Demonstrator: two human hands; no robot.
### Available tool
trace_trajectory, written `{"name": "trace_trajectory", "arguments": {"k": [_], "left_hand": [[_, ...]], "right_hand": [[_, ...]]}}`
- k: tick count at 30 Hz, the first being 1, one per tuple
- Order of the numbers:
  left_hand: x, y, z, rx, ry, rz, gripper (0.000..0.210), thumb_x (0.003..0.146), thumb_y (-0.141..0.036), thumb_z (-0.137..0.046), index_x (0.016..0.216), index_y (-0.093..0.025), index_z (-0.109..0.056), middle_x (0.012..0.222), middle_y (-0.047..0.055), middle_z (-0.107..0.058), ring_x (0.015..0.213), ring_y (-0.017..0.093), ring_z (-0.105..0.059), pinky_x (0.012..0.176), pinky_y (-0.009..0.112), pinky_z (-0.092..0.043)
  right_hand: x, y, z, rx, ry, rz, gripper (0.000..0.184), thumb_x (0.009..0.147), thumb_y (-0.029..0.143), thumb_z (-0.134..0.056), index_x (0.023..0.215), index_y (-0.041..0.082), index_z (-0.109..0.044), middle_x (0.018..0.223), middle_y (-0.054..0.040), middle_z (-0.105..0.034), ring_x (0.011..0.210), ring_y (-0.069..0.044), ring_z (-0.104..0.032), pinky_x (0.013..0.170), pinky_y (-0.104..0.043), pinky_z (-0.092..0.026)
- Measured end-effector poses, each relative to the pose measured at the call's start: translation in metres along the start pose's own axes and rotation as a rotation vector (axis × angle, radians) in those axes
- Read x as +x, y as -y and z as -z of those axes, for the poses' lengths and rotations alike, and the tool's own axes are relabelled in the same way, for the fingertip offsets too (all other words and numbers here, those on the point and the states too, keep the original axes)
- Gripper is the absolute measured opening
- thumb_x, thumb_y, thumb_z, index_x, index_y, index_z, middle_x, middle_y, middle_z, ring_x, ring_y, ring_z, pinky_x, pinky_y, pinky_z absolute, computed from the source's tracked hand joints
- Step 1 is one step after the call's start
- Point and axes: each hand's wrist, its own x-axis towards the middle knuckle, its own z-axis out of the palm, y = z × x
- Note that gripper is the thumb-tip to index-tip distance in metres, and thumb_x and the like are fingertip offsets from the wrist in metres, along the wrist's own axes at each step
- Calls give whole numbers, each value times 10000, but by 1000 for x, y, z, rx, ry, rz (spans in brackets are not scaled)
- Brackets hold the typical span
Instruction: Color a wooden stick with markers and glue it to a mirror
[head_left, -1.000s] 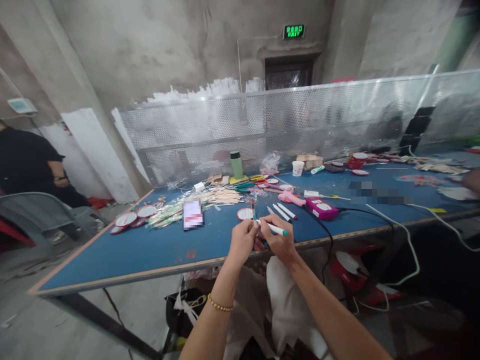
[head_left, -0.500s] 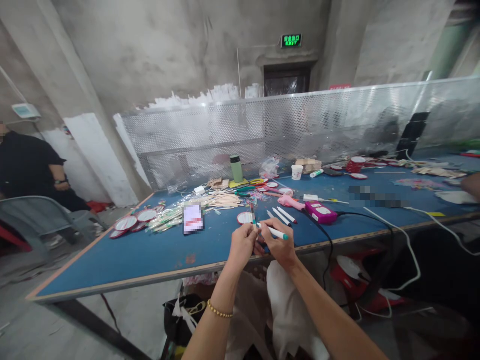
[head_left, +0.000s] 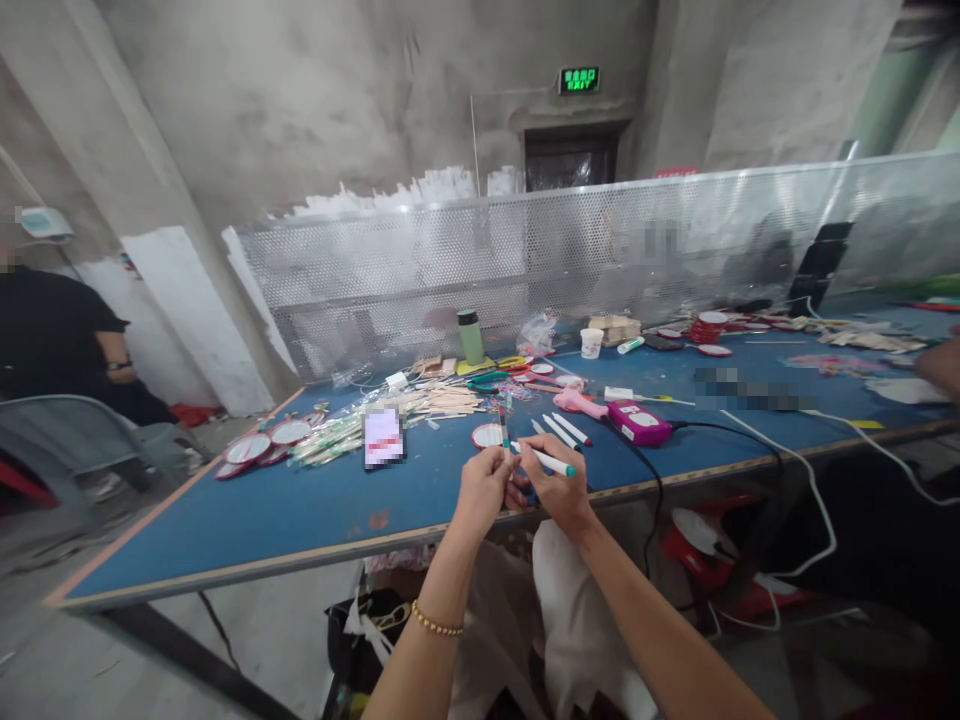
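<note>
Near the table's front edge, my left hand (head_left: 484,486) pinches a thin flat stick (head_left: 504,428) that points up, with dark red and teal bands on its upper part. My right hand (head_left: 559,488) grips a white marker pen (head_left: 551,461) with a green end, its tip side turned toward the stick. Both hands are close together, and the marker's tip is too small to tell if it touches. Just behind them lies a round white disc with a red rim (head_left: 487,436). Several white markers (head_left: 571,429) lie to the right of it.
Loose wooden sticks (head_left: 450,398) and a phone (head_left: 384,438) lie on the left. A green bottle (head_left: 471,338) and paper cup (head_left: 591,344) stand behind. A pink glue gun (head_left: 581,402), purple box (head_left: 639,424) and cables are at right. A person (head_left: 64,330) is at far left.
The camera view has shifted slightly. Both hands keep their hold on the stick and the marker, with hardly any visible movement.
</note>
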Motion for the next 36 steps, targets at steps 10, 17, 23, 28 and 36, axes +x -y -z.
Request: {"name": "trace_trajectory", "arguments": {"k": [10,17,23,28,36], "left_hand": [[1,4,1,8,-6,-15,342,710,-507,-678,670,-206,-522,539,-33,-629,375,147,-603,347,230,-457],[2,6,1,21,-13,-24,350,710,-508,-680,649,-208,-511,553,-25,-641,376,150,-609,343,233,-456],[2,6,0,37,-16,-26,354,728,-517,-671,646,-217,-501,470,-51,-582,370,158,-600,348,233,-454],[1,3,1,55,-6,-26,365,730,-534,-670,643,-217,-510,448,-51,-566,365,165,-595,348,241,-451],[1,2,-1,65,-10,-29,362,725,-540,-649,635,-221,-502,447,-50,-571,342,146,-562,343,235,-440]], "right_hand": [[0,-3,0,10,3,-9,187,899,250,-581,767,194,-701,659,-13,-699,569,-138,-632,556,-244,-516],[0,-2,0,11,7,-14,186,903,251,-577,771,195,-696,651,-7,-692,554,-133,-624,550,-242,-512],[-1,-1,0,9,14,-23,192,896,249,-584,738,200,-681,608,8,-662,529,-129,-598,535,-241,-492],[-2,-1,-1,9,14,-24,201,893,244,-572,724,199,-669,575,18,-639,499,-117,-569,513,-234,-473],[-2,0,0,0,11,-17,211,892,249,-569,706,197,-653,567,21,-633,481,-111,-560,492,-229,-466]]}}
